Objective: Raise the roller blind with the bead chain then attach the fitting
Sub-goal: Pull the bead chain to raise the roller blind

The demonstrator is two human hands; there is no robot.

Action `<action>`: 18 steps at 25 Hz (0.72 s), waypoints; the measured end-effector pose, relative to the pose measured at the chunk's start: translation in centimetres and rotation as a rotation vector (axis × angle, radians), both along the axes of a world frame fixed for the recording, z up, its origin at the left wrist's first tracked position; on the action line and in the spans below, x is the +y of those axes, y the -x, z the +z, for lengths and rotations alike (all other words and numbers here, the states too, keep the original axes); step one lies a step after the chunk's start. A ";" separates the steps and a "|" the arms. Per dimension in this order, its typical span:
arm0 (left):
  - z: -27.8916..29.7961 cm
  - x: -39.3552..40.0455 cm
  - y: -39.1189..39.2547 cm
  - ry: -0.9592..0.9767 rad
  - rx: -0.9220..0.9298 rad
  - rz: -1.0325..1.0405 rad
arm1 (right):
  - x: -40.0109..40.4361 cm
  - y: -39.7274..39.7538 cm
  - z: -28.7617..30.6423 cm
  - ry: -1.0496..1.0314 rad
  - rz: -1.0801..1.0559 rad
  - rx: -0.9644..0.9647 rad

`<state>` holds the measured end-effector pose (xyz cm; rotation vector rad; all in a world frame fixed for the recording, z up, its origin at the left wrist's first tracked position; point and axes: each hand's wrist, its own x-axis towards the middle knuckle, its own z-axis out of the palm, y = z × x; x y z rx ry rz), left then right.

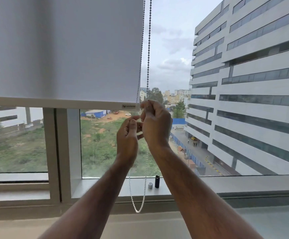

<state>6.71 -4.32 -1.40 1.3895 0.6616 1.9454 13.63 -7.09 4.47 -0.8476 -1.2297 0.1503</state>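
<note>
So both hands are bunched together right at the bottom corner of the blind, and that's where I'd worry. The right hand [155, 123] is curled nearly shut, fingertips pinched up by the end of the bottom rail [54, 102]; looks like it's got the bead chain [148, 54] or some small bit in there, but honestly I can't tell which because the fingers hide it. The left hand [127, 135] sits just below and beside it, half closed, thumb and forefinger nipped together, also on something too small to make out. The two strands of chain run straight up past the right edge of the roller blind [62, 49], and the loop hangs down slack below the hands to about the sill [183, 184]. The blind is only partway up, lower panes are clear, so raising may not be finished. Risks as I see it: if they're fiddling a fitting onto the chain with both hands this cramped, the tiny part can pop out and drop behind the sill. Tug the wrong strand and the blind comes back down. Yanking at an angle could also jump the beads off the clutch up top, which is out of view. Also there's a small silver cap [150, 185] and a dark cylinder [157, 181] standing on the sill right under the loop, a swinging chain could knock those over
</note>
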 end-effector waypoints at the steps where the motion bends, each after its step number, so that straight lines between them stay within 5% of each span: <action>1: 1.1 0.1 0.2 -0.020 -0.010 -0.001 | -0.2 0.0 -0.9 0.014 -0.015 -0.007; 11: 11.8 -0.8 -0.3 -0.196 -0.003 -0.143 | -1.1 -0.4 -9.8 0.108 0.000 -0.009; 18: 11.9 0.0 -1.4 -0.224 0.045 -0.004 | -1.4 -0.3 -12.7 0.138 0.054 -0.038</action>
